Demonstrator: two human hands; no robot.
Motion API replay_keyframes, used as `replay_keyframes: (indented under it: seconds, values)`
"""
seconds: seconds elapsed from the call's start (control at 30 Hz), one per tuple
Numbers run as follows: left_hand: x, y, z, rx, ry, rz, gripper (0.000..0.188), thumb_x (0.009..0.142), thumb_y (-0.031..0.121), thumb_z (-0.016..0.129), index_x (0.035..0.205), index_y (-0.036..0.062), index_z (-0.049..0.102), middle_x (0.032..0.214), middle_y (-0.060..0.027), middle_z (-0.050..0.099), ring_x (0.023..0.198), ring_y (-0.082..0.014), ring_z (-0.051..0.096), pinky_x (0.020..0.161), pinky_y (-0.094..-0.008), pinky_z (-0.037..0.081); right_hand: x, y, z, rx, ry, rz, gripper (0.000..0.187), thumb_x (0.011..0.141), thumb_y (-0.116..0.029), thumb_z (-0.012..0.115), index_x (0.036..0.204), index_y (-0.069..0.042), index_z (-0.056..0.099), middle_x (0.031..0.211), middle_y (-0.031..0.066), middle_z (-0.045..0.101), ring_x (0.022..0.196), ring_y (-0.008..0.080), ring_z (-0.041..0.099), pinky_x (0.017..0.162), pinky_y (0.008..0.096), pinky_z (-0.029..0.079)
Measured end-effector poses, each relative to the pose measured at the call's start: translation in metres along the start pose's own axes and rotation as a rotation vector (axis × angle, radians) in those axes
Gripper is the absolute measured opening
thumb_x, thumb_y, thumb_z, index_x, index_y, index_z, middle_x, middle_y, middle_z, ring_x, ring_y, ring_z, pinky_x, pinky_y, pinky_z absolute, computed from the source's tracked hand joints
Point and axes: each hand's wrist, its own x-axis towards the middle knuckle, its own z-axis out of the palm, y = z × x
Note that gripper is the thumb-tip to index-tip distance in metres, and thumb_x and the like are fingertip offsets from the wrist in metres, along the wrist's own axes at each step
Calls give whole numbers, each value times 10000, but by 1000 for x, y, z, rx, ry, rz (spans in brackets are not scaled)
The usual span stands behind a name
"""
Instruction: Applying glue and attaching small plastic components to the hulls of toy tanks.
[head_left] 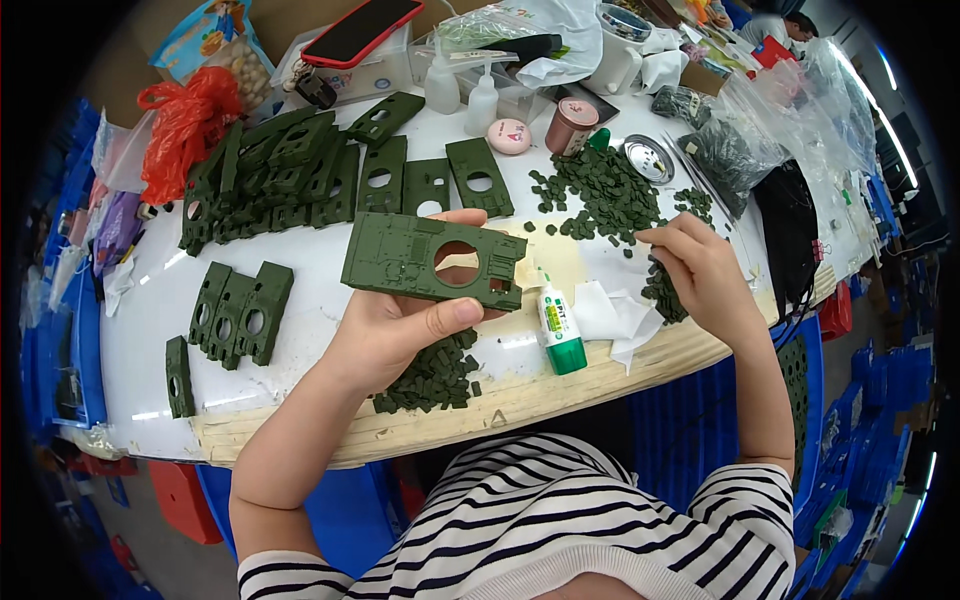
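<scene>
- The left hand (pixel 400 325) grips one green tank body (pixel 415 255), thumb across the near face, fingers behind; its round hole is uncovered.
- Out at 3 o'clock from that body, the right hand (pixel 695 268) hangs near the table, thumb and fingertips drawn close together; I can't tell whether anything is pinched there.
- At 4 o'clock stands a glue bottle (pixel 558 318), beside white paper (pixel 610 320).
- Loose green chips lie in a big heap (pixel 610 190) at 2 o'clock and a smaller pile (pixel 432 378) at 6, so plenty seems left to use.
- At 10 o'clock, many bodies sit in a crowded stack (pixel 285 165).
- Toward 8 and 9, a trio (pixel 240 315) and a lone body (pixel 178 377) lie apart; which are finished, I can't tell. The held one looks mid-work.
</scene>
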Motion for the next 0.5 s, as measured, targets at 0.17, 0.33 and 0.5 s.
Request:
replay_keyframes:
  seconds: [0.17,0.33,0.5]
  values:
    - [2,3,-4,-14,24,24,787,780,197,753,1389,40,280,1266,-163,506,1087,-303,587,875,-437,544,32,-37,-18,239,104,-153,98,793,31,642,888,17,658,779,92,654,667,164,633,598,266,506]
    - [4,6,-8,-20,42,40,740,789,163,736,1373,58,293,1272,-170,495,1093,-316,579,884,-458,538,68,-70,-7,530,60,-216,158,800,30,637,950,7,679,802,79,668,700,113,652,636,218,527]
    - [5,6,-10,-51,44,60,684,809,94,699,1365,59,303,1279,-163,478,1135,-305,549,910,-462,526,81,-75,21,980,-22,-48,158,836,8,639,983,1,694,853,59,681,755,92,655,677,201,529]
